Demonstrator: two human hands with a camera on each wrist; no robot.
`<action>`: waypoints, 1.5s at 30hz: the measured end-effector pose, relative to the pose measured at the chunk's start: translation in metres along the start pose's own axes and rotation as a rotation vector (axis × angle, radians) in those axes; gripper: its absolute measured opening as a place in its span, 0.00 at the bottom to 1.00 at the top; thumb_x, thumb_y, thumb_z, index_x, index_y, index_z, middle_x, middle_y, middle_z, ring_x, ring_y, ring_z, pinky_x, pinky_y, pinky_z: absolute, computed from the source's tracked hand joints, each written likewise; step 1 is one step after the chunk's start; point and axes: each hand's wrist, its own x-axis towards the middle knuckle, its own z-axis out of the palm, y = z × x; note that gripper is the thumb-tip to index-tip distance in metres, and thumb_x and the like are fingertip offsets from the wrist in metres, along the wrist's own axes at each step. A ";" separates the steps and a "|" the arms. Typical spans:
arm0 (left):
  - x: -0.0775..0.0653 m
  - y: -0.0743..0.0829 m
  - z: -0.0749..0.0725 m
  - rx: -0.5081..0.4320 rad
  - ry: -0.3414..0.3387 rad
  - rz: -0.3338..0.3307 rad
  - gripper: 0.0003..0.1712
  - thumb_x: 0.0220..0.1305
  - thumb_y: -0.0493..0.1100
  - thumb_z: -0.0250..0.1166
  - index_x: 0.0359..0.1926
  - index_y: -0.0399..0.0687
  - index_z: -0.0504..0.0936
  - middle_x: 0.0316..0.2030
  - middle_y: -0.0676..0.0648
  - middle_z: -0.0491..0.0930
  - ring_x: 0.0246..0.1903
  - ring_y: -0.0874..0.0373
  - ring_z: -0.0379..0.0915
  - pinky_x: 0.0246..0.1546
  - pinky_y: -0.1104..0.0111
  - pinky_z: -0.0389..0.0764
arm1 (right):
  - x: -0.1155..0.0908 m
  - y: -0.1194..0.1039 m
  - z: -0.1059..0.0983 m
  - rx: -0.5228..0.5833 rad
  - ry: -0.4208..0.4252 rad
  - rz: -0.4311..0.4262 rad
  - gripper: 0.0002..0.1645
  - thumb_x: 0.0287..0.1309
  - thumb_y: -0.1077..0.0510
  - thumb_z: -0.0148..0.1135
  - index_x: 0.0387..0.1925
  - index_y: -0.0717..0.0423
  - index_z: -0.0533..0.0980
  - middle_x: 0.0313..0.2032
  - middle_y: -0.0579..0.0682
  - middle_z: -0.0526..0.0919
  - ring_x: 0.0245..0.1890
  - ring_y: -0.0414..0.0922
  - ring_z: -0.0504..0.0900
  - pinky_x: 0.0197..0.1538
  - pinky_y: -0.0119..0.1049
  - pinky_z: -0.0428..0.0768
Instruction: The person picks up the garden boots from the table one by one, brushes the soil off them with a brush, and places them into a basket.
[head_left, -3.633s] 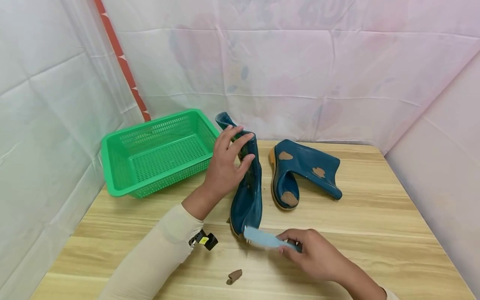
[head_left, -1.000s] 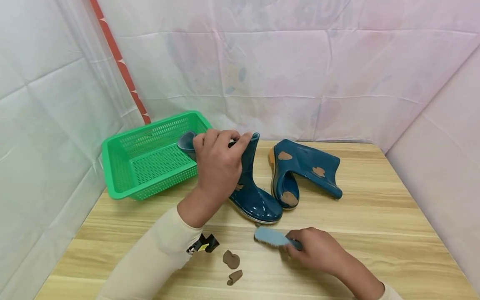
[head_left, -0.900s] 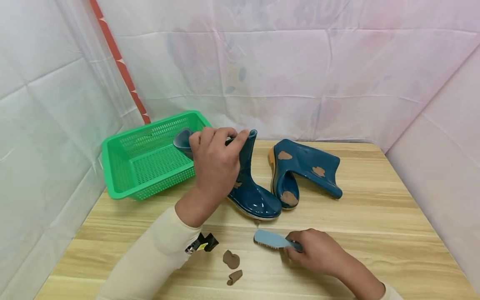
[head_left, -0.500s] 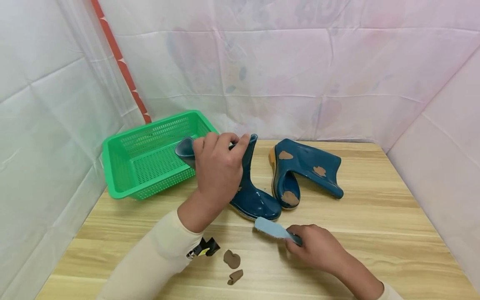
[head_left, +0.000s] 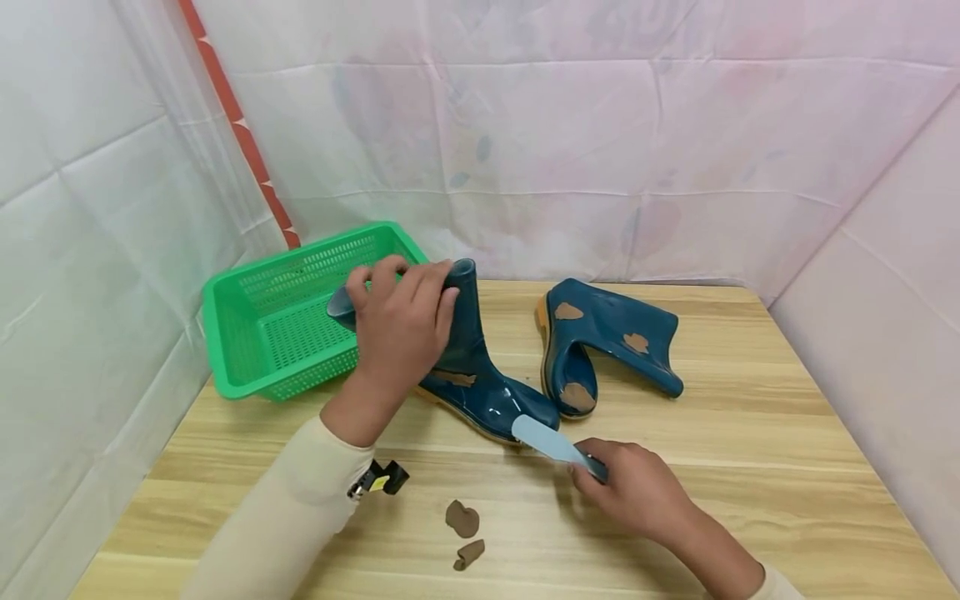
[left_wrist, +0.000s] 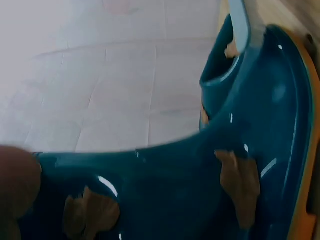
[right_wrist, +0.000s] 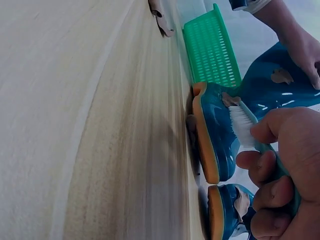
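Note:
A dark blue rubber boot stands tilted back, its toe pointing right. My left hand grips it at the top of the shaft, hiding part of the opening. Brown mud-like patches stick to its side in the left wrist view. My right hand holds a light blue brush by the handle, its head overlapping the boot's toe. White bristles face the boot in the right wrist view. Farther right, a second blue boot lies on its side with several brown patches.
A green perforated basket sits at the back left, close behind the held boot's shaft. Two loose brown pieces, a rounded one and a curled one, lie on the wooden table near the front. White cloth walls enclose the table.
The held boot has turned from toe toward me to toe pointing right. A second brown piece now lies on the table. Lately my left hand shifted left and the brush rose to the toe.

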 end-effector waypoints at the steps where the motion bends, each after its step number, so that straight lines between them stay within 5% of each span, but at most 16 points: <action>1: -0.001 -0.004 -0.001 -0.005 -0.007 0.021 0.18 0.72 0.40 0.60 0.59 0.41 0.84 0.47 0.43 0.86 0.50 0.41 0.70 0.53 0.41 0.55 | 0.000 0.000 0.000 -0.002 0.003 0.003 0.08 0.65 0.53 0.70 0.43 0.49 0.86 0.22 0.33 0.73 0.19 0.33 0.67 0.23 0.32 0.66; 5: -0.007 -0.018 -0.001 0.003 0.009 0.117 0.31 0.60 0.32 0.56 0.66 0.44 0.79 0.56 0.44 0.82 0.57 0.40 0.68 0.53 0.41 0.54 | 0.002 -0.001 0.002 -0.002 0.006 0.007 0.08 0.64 0.54 0.70 0.43 0.50 0.86 0.21 0.33 0.72 0.19 0.33 0.67 0.24 0.32 0.66; 7: -0.013 -0.024 0.001 0.028 0.078 0.115 0.34 0.60 0.31 0.60 0.69 0.50 0.76 0.64 0.44 0.76 0.63 0.41 0.63 0.53 0.42 0.54 | 0.001 0.000 0.002 0.007 0.003 0.000 0.08 0.64 0.54 0.70 0.43 0.50 0.86 0.20 0.33 0.72 0.19 0.33 0.67 0.23 0.31 0.66; 11: -0.030 -0.032 0.008 -0.041 0.254 -0.092 0.35 0.65 0.43 0.72 0.69 0.57 0.67 0.74 0.41 0.56 0.71 0.38 0.49 0.62 0.42 0.54 | 0.001 0.002 0.003 0.015 0.000 -0.019 0.08 0.66 0.53 0.69 0.43 0.49 0.85 0.20 0.33 0.71 0.19 0.32 0.66 0.23 0.31 0.65; 14: -0.043 -0.036 0.014 -0.220 0.282 -0.288 0.35 0.67 0.58 0.70 0.63 0.56 0.60 0.75 0.36 0.48 0.70 0.35 0.56 0.63 0.43 0.65 | 0.001 0.003 0.003 0.013 0.005 -0.028 0.08 0.66 0.53 0.69 0.44 0.49 0.85 0.21 0.33 0.71 0.19 0.32 0.66 0.23 0.31 0.65; 17: -0.051 -0.039 0.018 -0.373 0.227 -0.387 0.32 0.67 0.64 0.60 0.53 0.51 0.54 0.70 0.30 0.55 0.53 0.35 0.72 0.43 0.48 0.78 | 0.001 0.003 0.003 0.016 0.004 -0.030 0.08 0.66 0.53 0.69 0.44 0.49 0.85 0.21 0.33 0.71 0.19 0.32 0.66 0.23 0.31 0.66; 21: -0.055 -0.045 0.022 -0.466 0.151 -0.358 0.27 0.72 0.64 0.52 0.45 0.49 0.51 0.55 0.28 0.63 0.39 0.38 0.67 0.38 0.52 0.67 | 0.002 0.003 0.004 0.018 0.008 -0.028 0.08 0.65 0.53 0.69 0.44 0.49 0.85 0.20 0.32 0.71 0.19 0.32 0.67 0.23 0.31 0.66; 26: -0.061 -0.052 0.024 -0.583 0.125 -0.265 0.08 0.83 0.43 0.41 0.50 0.50 0.48 0.54 0.25 0.56 0.33 0.45 0.56 0.35 0.55 0.60 | 0.004 0.003 0.004 0.019 0.014 -0.029 0.08 0.65 0.53 0.69 0.44 0.49 0.85 0.20 0.32 0.70 0.19 0.32 0.67 0.23 0.31 0.65; 31: -0.069 -0.055 0.024 -0.565 0.057 -0.236 0.24 0.72 0.24 0.45 0.53 0.52 0.45 0.53 0.21 0.57 0.29 0.46 0.60 0.31 0.55 0.66 | 0.004 0.004 0.005 0.022 0.013 -0.036 0.08 0.66 0.53 0.69 0.44 0.49 0.85 0.21 0.32 0.72 0.20 0.32 0.67 0.23 0.31 0.66; 38: -0.072 -0.059 0.016 -0.572 -0.152 -0.257 0.13 0.74 0.26 0.55 0.49 0.44 0.81 0.41 0.35 0.73 0.30 0.47 0.65 0.30 0.54 0.70 | 0.003 0.004 0.004 0.022 -0.001 -0.023 0.09 0.65 0.54 0.70 0.45 0.49 0.85 0.22 0.33 0.73 0.20 0.32 0.68 0.23 0.31 0.66; 45: -0.070 -0.063 0.006 -0.573 -0.329 -0.244 0.25 0.71 0.26 0.58 0.64 0.46 0.81 0.49 0.35 0.74 0.30 0.49 0.67 0.28 0.59 0.69 | 0.003 0.004 0.003 0.010 -0.043 -0.012 0.09 0.64 0.53 0.70 0.44 0.49 0.86 0.23 0.33 0.74 0.21 0.33 0.68 0.24 0.31 0.67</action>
